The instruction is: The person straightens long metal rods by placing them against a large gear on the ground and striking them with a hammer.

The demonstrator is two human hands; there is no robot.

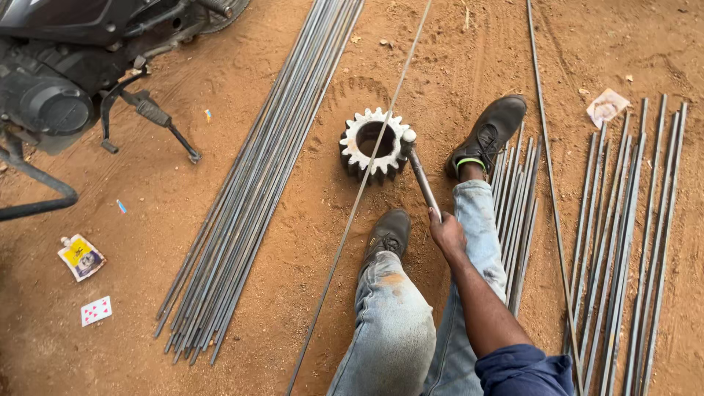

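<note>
- The right hand (pixel 446 233) is closed in a fist around the lower end of a hammer handle (pixel 424 183), fingers wrapped fully round it.
- The handle runs up and to the left from the fist; the hammer head (pixel 408 136) sits at the right rim of a large toothed gear (pixel 372 143), touching it or just above it, which one cannot be told.
- The gear lies flat on the red dirt ground (pixel 293 242), its round bore facing up.
- One long thin steel rod (pixel 359 198) lies diagonally across the gear, passing over its bore and running on down past the left shoe (pixel 388 235).
- The left shoe rests just below the gear; the right shoe (pixel 490 133) sits to the gear's right, beside a short bundle of cut rods (pixel 517 220).
- The left hand is out of view.
- A long bundle of rods (pixel 257 183) lies well to the left of the gear; more cut rods (pixel 631 242) lie at the far right.
- A motorcycle (pixel 66 81) stands at the upper left; a playing card (pixel 96 310) and a small pouch (pixel 81 257) lie on the dirt below it.
</note>
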